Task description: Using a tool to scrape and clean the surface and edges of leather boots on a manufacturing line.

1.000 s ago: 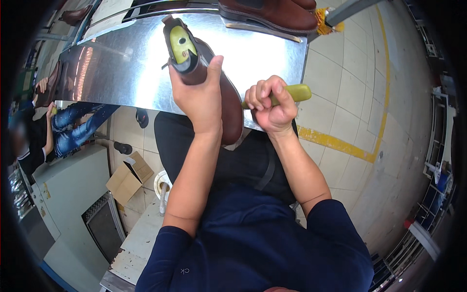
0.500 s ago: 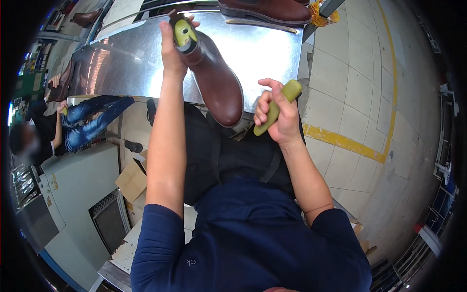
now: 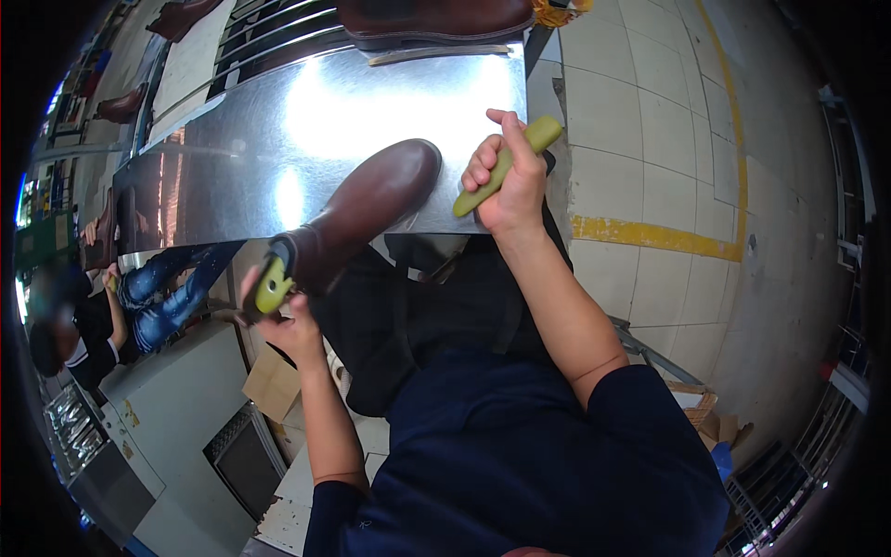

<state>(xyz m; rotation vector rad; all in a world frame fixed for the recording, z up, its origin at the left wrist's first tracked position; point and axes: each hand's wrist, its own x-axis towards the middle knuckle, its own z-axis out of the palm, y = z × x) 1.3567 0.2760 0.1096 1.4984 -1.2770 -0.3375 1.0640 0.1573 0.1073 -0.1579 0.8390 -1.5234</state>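
Note:
My left hand (image 3: 295, 332) grips a brown leather ankle boot (image 3: 379, 197) around its top opening. A yellow-green shoe last (image 3: 272, 286) with a dark hole shows inside that opening. The boot slants, its shaft low at the left and its rounded toe pointing far and right over the steel table (image 3: 218, 190). Whether it touches the tabletop I cannot tell. To the right of the toe, my right hand (image 3: 513, 190) is closed around an olive-green elongated bar (image 3: 540, 135) with rounded ends, its index finger raised. The bar is apart from the boot.
Another brown boot (image 3: 432, 23) stands at the table's far end, near a crumpled yellow-orange thing (image 3: 560, 11). At the left a co-worker in jeans (image 3: 172, 306) sits by the same table with another boot. A grey cabinet (image 3: 172, 399) and cardboard (image 3: 271, 381) are at lower left.
My left hand has come nearer and left, swinging the boot around so that its toe now points away from me instead of toward me. My right hand has moved slightly farther and left with the bar.

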